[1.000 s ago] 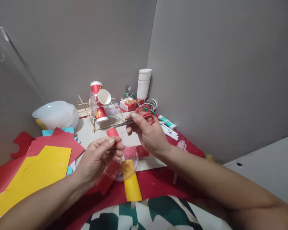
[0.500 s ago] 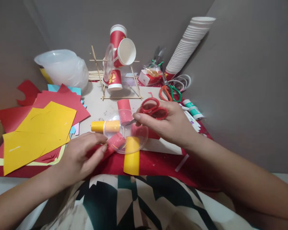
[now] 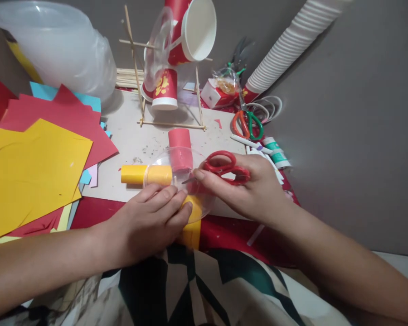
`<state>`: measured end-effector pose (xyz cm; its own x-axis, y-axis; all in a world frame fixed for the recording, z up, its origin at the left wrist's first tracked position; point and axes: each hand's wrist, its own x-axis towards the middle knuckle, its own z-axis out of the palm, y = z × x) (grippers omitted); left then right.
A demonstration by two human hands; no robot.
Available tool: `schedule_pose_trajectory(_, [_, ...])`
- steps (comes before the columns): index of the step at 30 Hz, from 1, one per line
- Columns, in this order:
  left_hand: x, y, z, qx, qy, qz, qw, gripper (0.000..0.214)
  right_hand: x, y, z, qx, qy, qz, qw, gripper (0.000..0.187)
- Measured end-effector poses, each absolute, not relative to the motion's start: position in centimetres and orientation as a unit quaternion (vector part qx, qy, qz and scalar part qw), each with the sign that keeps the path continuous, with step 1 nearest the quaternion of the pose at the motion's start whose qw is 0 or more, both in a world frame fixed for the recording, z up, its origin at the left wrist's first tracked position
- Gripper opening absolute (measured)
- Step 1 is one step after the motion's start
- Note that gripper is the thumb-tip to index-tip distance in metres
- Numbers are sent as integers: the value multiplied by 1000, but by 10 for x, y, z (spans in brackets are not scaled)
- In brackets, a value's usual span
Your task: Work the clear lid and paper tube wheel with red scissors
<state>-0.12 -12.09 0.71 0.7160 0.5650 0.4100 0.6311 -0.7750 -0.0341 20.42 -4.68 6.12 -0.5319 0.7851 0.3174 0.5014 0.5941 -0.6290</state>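
Gripping red scissors (image 3: 221, 171) near pivot in right hand (image 3: 245, 190) (likely for finer control), with tip over clear disc (image 3: 177, 175) in front of stick frame (image 3: 173, 124), and resting left hand (image 3: 153, 222), fingers outstretched, across disc, probably as brace.

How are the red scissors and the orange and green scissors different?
The red scissors have two red handles; the orange and green scissors have one of each colour. The red scissors are in the right hand; the orange and green scissors rest beside the small box, untouched. Both have two looped handles.
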Motion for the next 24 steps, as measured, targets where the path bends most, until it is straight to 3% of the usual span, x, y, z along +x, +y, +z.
schedule_pose_trajectory(4, [-3, -121, -1, -918, -329, -210, 69, 31, 205, -49, 60, -395, -849, 203, 286, 24])
schedule_pose_trajectory(9, [-4, -121, -4, -902, -344, -257, -52, 32, 206, -52, 56, -413, -848, 167, 288, 25])
schedule_pose_trajectory(13, [-15, -113, 18, -873, -356, -299, -148, 31, 209, -54, 54, -400, -850, 175, 295, 22])
schedule_pose_trajectory(17, [-33, -88, 49, -764, -489, -372, -198, 41, 212, -56, 53, -371, -860, 189, 294, 16])
schedule_pose_trajectory(24, [-41, -21, 47, -622, -535, -254, -511, 70, 211, -57, 53, -351, -871, 182, 293, 10])
